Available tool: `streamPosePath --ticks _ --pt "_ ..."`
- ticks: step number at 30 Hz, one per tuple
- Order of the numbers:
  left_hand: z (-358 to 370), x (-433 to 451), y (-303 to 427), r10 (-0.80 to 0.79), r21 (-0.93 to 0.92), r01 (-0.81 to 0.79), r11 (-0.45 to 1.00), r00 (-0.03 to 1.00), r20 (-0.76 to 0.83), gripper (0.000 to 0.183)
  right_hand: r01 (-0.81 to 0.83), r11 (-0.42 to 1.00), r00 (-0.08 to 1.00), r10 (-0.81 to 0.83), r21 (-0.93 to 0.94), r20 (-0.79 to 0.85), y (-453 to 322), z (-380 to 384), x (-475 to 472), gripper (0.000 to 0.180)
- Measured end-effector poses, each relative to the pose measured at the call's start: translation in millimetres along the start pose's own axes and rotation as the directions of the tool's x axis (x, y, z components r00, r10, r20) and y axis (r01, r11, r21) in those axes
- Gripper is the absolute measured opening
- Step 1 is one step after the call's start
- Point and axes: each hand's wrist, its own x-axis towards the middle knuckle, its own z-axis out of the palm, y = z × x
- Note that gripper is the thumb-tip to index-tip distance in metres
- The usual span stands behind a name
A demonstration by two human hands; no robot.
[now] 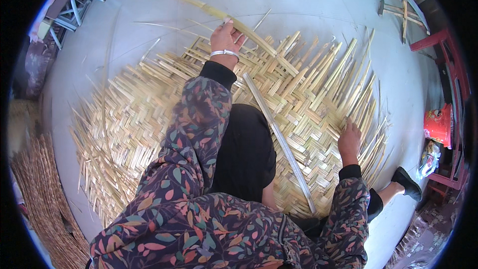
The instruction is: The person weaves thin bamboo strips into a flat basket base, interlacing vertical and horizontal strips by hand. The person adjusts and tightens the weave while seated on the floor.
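A woven mat of flat split reed or bamboo strips (306, 119) lies under me in a herringbone pattern, its loose ends fanning out at the edges. My left hand (226, 39), with a silver bangle at the wrist, pinches a long pale strip (209, 9) beyond the mat's far part. One end of that strip reaches the weave; the other points to the far left. My right hand (350, 140) rests on the mat near its right edge, fingertips at the strips; whether it grips one is unclear. A straight, flat grey stick (280, 142) lies on the mat beside my knee.
A bundle of thin brown stalks (41, 190) lies at left. Metal-framed furniture (74, 7) stands far left. Crossed wooden-handled tools (404, 13) lie far right, near a dark red frame (453, 82) and a red container (438, 125). My black shoe (407, 184) is at right.
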Motion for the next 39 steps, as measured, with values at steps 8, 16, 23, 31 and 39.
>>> streamPosePath --ticks 8,16,23,31,39 --pt "9 -38 69 0.142 0.227 -0.176 0.958 0.977 0.158 0.017 0.478 0.805 0.85 -0.324 0.351 -0.416 -136 -66 25 0.042" --pt "15 -89 105 0.255 0.516 -0.445 0.733 0.881 0.398 0.019 0.749 0.403 0.658 -0.54 0.526 -0.524 -326 -158 49 0.028" --pt "15 -111 108 0.298 0.54 -0.518 0.663 0.845 0.444 0.028 0.602 0.349 0.693 -0.675 0.718 -0.253 -319 -162 48 0.028" --pt "22 -135 78 0.565 0.692 -0.715 0.102 0.614 0.551 0.025 0.646 0.507 0.763 -0.429 0.571 -0.483 -328 -157 39 0.024" --pt "20 -131 80 0.374 0.607 -0.507 0.612 0.862 0.342 0.028 0.702 0.469 0.709 -0.522 0.536 -0.474 -312 -154 34 0.023"
